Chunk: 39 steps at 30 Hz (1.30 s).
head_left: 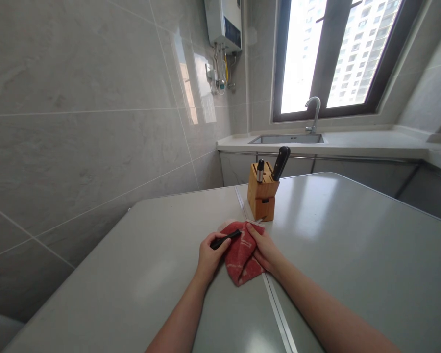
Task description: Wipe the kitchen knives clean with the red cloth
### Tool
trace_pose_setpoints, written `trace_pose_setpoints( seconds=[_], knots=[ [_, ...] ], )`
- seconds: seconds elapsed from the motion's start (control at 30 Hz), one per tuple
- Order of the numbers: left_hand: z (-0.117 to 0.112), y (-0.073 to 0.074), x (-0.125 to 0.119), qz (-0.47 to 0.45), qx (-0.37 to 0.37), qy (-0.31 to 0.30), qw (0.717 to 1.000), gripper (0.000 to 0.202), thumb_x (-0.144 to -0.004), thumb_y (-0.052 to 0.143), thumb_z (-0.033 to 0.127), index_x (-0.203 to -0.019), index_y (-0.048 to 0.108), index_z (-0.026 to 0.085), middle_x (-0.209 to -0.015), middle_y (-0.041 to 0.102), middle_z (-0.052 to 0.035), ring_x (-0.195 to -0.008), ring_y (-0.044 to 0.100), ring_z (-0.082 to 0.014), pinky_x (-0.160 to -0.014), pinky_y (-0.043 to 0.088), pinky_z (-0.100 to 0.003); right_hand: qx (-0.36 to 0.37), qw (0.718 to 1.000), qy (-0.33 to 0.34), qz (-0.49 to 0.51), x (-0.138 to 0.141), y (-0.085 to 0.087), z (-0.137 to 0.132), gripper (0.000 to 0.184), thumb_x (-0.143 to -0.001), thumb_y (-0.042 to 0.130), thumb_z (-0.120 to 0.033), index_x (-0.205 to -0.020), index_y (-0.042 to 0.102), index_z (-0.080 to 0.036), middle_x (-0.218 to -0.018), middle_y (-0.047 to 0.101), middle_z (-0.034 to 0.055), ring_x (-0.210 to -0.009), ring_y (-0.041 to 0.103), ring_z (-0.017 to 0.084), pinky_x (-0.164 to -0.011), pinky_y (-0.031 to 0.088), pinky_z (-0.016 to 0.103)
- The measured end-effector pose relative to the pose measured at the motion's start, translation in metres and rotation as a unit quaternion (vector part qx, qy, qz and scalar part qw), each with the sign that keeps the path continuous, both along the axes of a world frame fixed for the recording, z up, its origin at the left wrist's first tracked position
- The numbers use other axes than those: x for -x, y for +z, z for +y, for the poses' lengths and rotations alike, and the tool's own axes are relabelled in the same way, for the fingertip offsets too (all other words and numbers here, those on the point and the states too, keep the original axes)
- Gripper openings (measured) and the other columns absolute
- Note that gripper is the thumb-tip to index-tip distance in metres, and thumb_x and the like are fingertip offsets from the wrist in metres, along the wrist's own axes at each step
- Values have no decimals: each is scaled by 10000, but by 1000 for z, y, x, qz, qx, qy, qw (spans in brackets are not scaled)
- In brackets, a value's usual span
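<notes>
Two hands [208, 252] [267, 250] inside tabletop edges [180, 195]

Cloth [239, 262]: matt, rough pile noted. Handle [234, 235] against it: smooth, plastic-like. Knife block [261, 193], one o'clock from cloth: grained wood, low sheen recorded. Tap [317, 113], farther at one o'clock: shiny metal. Light reflected by smooth, glossy desk [338, 245]. Wall tiles [106, 132], ten o'clock: polished.

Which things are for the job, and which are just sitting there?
For the job:
black-handled knife, in the left hand
red cloth, in the right hand
wooden knife block, probably: it's close by

Just there:
tap
sink
water heater
</notes>
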<state>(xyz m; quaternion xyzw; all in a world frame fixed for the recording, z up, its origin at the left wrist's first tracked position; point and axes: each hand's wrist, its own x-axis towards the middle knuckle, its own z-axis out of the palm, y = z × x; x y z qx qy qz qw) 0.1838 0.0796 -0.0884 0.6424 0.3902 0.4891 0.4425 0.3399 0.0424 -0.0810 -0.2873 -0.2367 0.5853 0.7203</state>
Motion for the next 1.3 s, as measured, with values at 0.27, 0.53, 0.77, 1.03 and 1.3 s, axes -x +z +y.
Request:
trace_pose_setpoints(
  seconds=[0.27,0.53,0.77,1.03,1.3],
  knots=[
    [0,1,0,-29,20,11,999,261,-658,722,375,-769,683,142,-739,675,-29,-675,586,-154,-631,440,-239,8,1000,0,3,1,3,-1,256,-679,721,-398,-826,624,-213,-808,712,17,-751,656,186,-771,503,343],
    [2,-2,1,-65,36,26,997,260,-647,736,367,-769,670,146,-703,652,-4,-621,557,-122,-577,417,-211,18,1000,-13,12,2,5,-1,234,-678,725,-380,-810,624,-215,-795,710,6,-734,650,173,-780,501,332],
    [4,-3,2,-92,45,36,994,242,-664,728,359,-751,663,143,-660,624,3,-596,536,-111,-555,401,-203,20,1000,-9,3,1,2,1,248,-681,715,-409,-807,623,-216,-793,713,9,-745,655,187,-770,503,341],
    [5,-2,3,-106,51,48,992,241,-656,729,360,-746,663,146,-640,611,19,-561,500,-93,-536,369,-201,31,999,-18,23,0,3,1,260,-672,730,-385,-824,614,-210,-771,706,8,-721,650,175,-779,514,341],
    [7,-4,4,-142,72,65,985,310,-608,749,406,-740,649,143,-585,576,38,-507,473,-77,-527,360,-209,29,999,-13,27,0,2,1,242,-696,713,-375,-851,609,-221,-802,709,10,-752,655,178,-786,522,338]
  ],
)
